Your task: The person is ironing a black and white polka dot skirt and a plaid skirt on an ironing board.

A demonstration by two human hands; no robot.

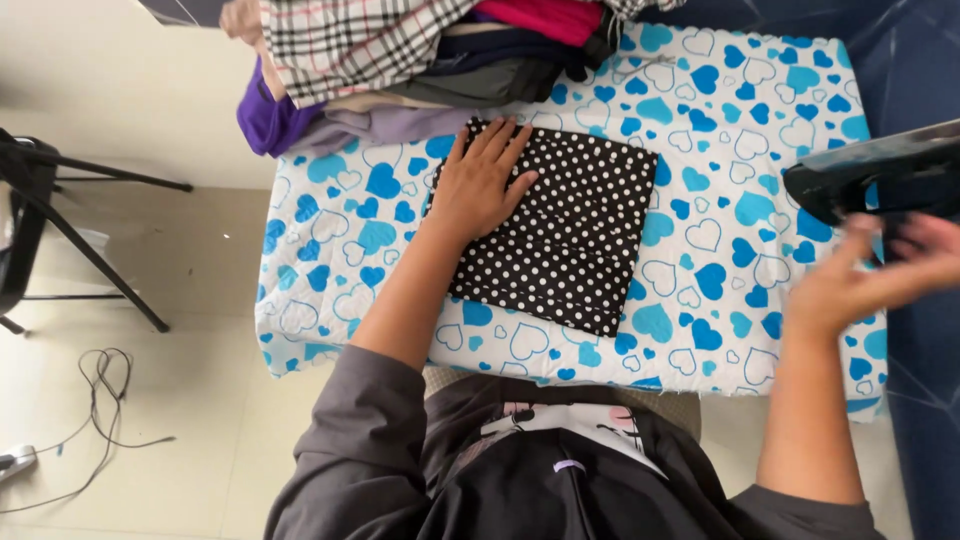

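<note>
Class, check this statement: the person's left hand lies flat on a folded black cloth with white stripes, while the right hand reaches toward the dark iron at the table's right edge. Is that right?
Not quite. The head view shows the folded black cloth has white polka dots, not stripes. The rest holds: the left hand lies flat on it, and the right hand reaches toward the dark iron at the right edge of the table.

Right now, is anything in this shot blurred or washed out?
Head view: the right hand is smeared by motion blur beside the dark iron; the left hand on the dotted cloth is sharp; lighting is soft and even, without glare.
</note>
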